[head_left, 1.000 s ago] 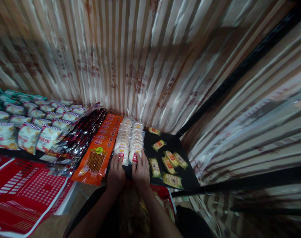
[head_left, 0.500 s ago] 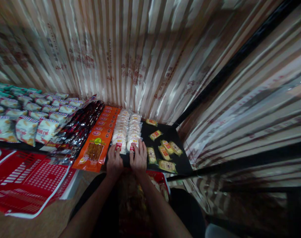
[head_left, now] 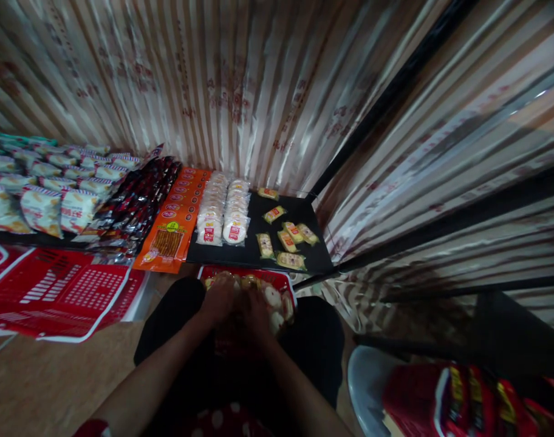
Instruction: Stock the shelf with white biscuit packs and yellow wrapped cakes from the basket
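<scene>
Both my left hand (head_left: pixel 220 296) and my right hand (head_left: pixel 255 312) reach down into a red basket (head_left: pixel 291 284) between my knees. Wrapped snacks (head_left: pixel 273 297) lie in it, some of them white and round. Shadow and blur hide my fingers, so I cannot make out what they touch. Just beyond, on the black shelf (head_left: pixel 254 267), two rows of white rice crackers (head_left: pixel 234 227) in clear wrappers stand side by side. Several small yellow wrapped snacks (head_left: pixel 291 261) lie scattered to their right.
Left of the crackers lie orange snack packets (head_left: pixel 170 237), dark shiny packets (head_left: pixel 135 206) and white snack bags (head_left: pixel 79 209). A red printed sheet (head_left: pixel 71 291) hangs below the shelf. Black poles (head_left: pixel 377 115) cross the striped curtain (head_left: pixel 240 91). Red packages (head_left: pixel 468 394) sit at lower right.
Both hands have left the front of the two cracker rows and moved down into the basket. The view has tilted downward, bringing the red packages at lower right into sight.
</scene>
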The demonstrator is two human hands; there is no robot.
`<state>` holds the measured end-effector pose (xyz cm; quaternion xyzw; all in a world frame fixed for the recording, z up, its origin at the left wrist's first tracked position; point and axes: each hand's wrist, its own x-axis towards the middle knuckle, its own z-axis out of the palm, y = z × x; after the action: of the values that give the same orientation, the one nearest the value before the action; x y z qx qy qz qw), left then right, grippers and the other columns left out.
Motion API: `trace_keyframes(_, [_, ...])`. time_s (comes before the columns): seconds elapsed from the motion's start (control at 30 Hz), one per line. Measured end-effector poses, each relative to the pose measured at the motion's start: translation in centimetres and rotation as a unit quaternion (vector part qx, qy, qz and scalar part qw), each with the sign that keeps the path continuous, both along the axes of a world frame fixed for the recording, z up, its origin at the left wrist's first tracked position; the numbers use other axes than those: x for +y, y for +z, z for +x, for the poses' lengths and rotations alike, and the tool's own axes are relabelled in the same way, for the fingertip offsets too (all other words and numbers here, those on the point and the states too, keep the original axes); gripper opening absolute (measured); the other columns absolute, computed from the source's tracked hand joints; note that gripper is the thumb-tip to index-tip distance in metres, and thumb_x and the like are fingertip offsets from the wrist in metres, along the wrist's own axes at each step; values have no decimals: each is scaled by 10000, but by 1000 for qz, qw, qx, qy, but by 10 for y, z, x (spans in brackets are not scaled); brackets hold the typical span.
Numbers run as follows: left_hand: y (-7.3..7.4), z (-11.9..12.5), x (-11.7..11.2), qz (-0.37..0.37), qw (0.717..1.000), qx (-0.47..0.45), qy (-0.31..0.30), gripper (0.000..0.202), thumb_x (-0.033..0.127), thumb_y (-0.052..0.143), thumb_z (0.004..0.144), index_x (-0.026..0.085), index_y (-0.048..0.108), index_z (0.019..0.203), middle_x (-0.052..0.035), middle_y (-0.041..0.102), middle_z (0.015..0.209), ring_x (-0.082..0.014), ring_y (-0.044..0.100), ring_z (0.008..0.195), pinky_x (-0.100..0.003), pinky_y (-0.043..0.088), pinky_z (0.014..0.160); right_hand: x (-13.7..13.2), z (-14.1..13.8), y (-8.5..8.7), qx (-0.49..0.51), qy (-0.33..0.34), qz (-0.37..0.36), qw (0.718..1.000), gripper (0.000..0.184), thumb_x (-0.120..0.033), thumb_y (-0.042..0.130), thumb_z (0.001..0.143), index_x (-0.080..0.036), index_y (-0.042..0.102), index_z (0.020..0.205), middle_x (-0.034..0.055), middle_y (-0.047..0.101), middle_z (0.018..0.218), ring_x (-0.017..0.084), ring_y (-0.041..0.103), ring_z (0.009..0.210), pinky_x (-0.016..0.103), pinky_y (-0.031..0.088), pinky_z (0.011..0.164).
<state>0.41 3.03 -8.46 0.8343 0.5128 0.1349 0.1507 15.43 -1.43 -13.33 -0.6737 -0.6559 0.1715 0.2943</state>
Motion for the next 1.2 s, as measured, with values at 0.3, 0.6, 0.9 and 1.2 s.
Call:
trace_keyframes(0.3, [-31,8,-16,-63,993,79,56,244,84,393,794,108,606,908,-156,557,1050,-236,522,1005,-365,415,877,6,-10,-23,-13,-29,-17,999,304,-112,401,754,-175,644,926,109,630,943,214,584,889,341,455,804])
trace_keyframes(0.6, [-23,16,-29,-58,982,126,128,329,46,319,810,118,593,977,-159,558,1006,-246,527,930,-374,471,757,-15,-23,-26,-22,-8,-42,999,314,-106,405,749,-206,655,910,82,649,965,194,605,870,308,475,775])
trace_keyframes(0.9, [-3,12,-34,-72,989,109,75,268,74,413,781,151,564,988,-126,589,994,-227,558,923,-337,447,808,-18,-18,-11,44,-36,-22,998,290,-123,405,751,-180,656,885,93,666,908,201,615,874,330,479,806])
trace_keyframes(1.2, [33,-1,-17,-173,966,-176,71,433,0,418,667,172,604,1019,-54,646,1033,-158,571,991,-280,410,915,-4,-16,46,311,95,-155,933,318,-279,513,753,-222,603,1052,32,666,1003,189,599,928,330,468,824])
